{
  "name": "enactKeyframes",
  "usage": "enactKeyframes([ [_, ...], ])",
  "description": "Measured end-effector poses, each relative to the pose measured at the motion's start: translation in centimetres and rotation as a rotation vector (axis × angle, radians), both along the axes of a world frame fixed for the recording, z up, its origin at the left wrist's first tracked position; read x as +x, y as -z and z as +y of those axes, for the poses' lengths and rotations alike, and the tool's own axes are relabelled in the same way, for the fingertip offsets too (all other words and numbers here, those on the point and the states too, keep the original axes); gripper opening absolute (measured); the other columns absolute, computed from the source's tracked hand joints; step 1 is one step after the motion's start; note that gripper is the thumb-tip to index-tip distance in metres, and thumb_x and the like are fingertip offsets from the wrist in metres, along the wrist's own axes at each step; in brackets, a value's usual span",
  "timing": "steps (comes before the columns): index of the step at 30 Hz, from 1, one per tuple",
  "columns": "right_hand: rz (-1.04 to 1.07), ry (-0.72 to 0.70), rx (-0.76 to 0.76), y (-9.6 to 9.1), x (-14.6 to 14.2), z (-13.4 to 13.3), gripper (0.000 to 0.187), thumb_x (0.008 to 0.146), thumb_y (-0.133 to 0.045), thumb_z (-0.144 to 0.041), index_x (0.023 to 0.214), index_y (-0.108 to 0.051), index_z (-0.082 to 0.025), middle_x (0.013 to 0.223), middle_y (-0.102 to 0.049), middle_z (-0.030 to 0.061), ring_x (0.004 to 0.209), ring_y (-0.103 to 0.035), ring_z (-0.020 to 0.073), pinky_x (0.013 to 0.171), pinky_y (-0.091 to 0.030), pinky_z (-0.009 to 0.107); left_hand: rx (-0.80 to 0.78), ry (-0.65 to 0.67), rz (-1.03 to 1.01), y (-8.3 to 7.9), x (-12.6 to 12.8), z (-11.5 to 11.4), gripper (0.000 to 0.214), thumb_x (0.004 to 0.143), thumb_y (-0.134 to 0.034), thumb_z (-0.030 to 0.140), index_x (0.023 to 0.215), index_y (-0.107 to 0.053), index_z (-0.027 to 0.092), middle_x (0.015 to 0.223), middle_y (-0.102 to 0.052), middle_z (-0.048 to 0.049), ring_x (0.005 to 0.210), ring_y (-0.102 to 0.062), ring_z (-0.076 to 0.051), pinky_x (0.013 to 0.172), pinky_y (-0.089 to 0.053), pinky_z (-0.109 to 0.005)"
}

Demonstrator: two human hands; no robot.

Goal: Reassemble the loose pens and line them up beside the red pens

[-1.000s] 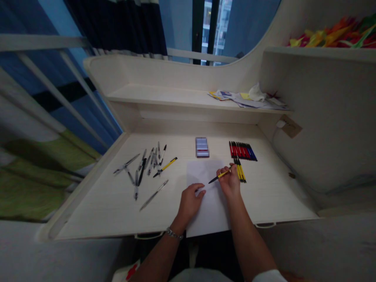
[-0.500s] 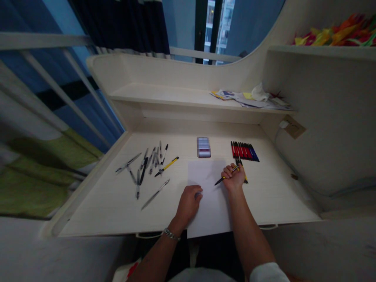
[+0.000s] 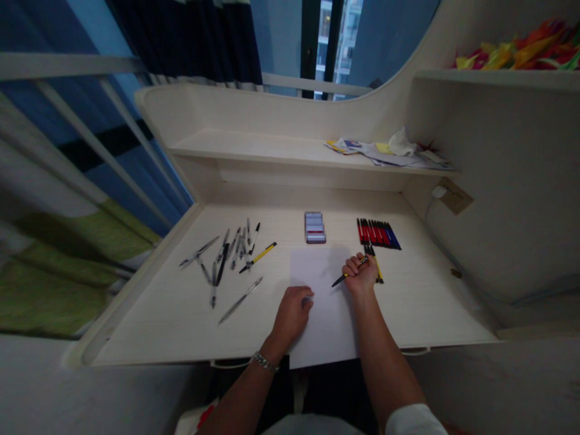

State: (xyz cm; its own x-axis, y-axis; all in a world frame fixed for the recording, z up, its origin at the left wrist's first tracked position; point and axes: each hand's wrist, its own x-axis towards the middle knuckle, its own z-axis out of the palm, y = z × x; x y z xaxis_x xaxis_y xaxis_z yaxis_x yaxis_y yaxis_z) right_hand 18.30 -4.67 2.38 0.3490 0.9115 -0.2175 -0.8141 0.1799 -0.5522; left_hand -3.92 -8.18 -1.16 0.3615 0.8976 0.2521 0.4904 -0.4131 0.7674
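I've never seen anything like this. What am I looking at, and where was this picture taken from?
There is no machine here, just a person's two bare hands. The picture comes from a camera worn on the person's head, looking forward and down at a white desk. The right hand grips a yellow-and-black pen, and the left hand rests on a sheet of paper. Beyond them lie a neat row of red and blue pens, a small striped stack and, to the left, a loose group of pens.
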Motion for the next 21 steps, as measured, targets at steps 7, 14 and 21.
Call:
enactKeyframes([
  [7,-0.147,-0.040,-0.079,-0.1,-0.1,1.4,0.039,0.077,-0.059,-0.057,0.070,-0.057,-0.019,0.057,-0.053,-0.0003,0.045,-0.045,0.0092,0.035,-0.031,0.020,-0.004,0.034,0.077,-1.1,0.3,1.1,0.024,0.076,-0.061,0.011,0.097,-0.069,0.021,0.104,-0.068,-0.0064,0.102,-0.057,-0.024,0.094,-0.042,-0.041],
  [14,-0.419,0.029,-0.380,0.5,-1.4,2.8,0.070,0.076,-0.030,-0.080,0.071,-0.062,-0.018,0.042,-0.050,0.0000,0.035,-0.045,0.0116,0.035,-0.030,0.023,0.113,0.002,0.159,-0.7,1.1,2.9,0.026,0.084,-0.056,0.022,0.108,-0.067,0.018,0.118,-0.062,-0.0099,0.111,-0.050,-0.026,0.099,-0.037,-0.042],
  [21,-0.469,-0.136,-0.300,1.7,-2.9,3.5,0.047,0.067,-0.067,-0.060,0.083,-0.063,-0.016,0.062,-0.066,0.0058,0.052,-0.060,0.0161,0.047,-0.045,0.026,0.128,0.007,0.188,0.1,1.1,2.7,0.029,0.086,-0.054,0.023,0.112,-0.064,0.017,0.123,-0.060,-0.0107,0.113,-0.047,-0.026,0.099,-0.037,-0.042],
])
